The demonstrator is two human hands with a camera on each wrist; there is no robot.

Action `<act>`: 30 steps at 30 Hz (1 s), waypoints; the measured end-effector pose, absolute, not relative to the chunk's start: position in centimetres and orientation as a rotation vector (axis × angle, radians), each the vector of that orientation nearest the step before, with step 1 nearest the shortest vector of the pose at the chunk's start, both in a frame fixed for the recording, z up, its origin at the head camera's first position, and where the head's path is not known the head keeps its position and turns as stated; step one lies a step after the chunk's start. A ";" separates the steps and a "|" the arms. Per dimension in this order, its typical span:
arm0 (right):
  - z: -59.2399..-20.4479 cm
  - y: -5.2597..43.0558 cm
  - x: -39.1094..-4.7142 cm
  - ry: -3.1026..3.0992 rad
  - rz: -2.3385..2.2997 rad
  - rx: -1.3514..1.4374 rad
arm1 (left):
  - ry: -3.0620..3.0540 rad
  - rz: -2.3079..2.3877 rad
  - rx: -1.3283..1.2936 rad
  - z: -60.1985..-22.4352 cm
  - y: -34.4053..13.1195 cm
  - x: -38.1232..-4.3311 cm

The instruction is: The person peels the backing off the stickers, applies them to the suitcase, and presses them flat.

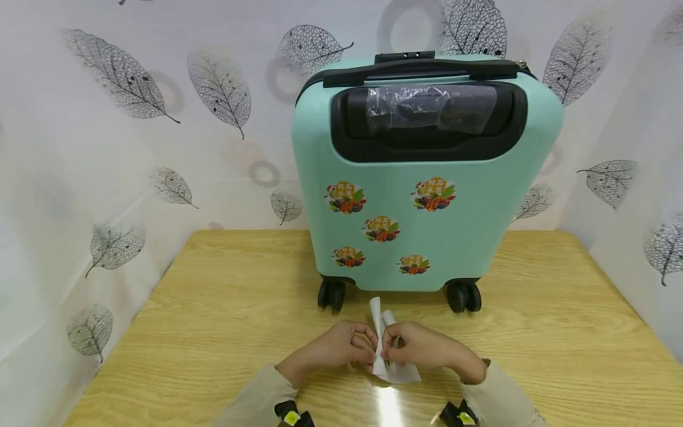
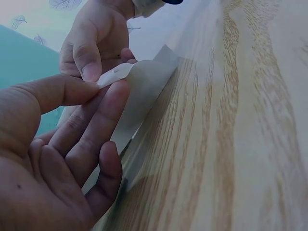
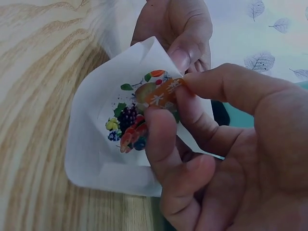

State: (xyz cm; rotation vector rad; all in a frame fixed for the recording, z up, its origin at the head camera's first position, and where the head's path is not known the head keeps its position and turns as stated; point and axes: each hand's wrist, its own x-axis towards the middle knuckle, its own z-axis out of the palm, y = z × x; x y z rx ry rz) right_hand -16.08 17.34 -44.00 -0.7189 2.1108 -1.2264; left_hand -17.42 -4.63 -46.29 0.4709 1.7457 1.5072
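A colourful fruit-print sticker [image 3: 129,118] with an orange patch of white characters lies on white backing paper [image 3: 86,144]. My right hand [image 1: 427,347] pinches the orange edge of the sticker between thumb and fingertip, and that edge bends up off the paper. Opposite it, my left hand [image 1: 338,345] pinches the paper's edge between thumb and index finger, as the left wrist view shows. In the head view the paper stands folded up between both hands, close over the wooden table [image 1: 240,279]. The printed face is hidden in the left wrist view.
Behind the hands stands a mint-green suitcase [image 1: 480,201] on black wheels [image 1: 463,295], with several matching fruit stickers [image 1: 381,229] on its front. Clear film [image 1: 427,107] covers its handle. A leaf-patterned wall covering [image 1: 229,178] surrounds the table's back and sides.
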 end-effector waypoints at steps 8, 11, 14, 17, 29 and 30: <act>-43.9 17.6 -16.2 2.094 -1.218 -0.771 | 1.783 1.495 0.463 -46.3 -4.7 -17.4; -44.0 17.6 -16.3 2.066 -1.231 -0.796 | 1.786 1.492 0.466 -46.3 -4.8 -17.4; -44.0 17.7 -16.4 2.056 -1.235 -0.800 | 1.787 1.487 0.469 -46.2 -4.9 -17.5; -43.8 17.9 -16.4 2.063 -1.232 -0.800 | 1.791 1.492 0.474 -46.1 -4.9 -17.5; -43.8 18.8 -16.8 2.103 -1.205 -0.791 | 1.808 1.508 0.460 -45.9 -5.0 -17.6; -43.8 18.9 -16.8 2.104 -1.209 -0.795 | 1.810 1.511 0.461 -45.9 -5.0 -17.6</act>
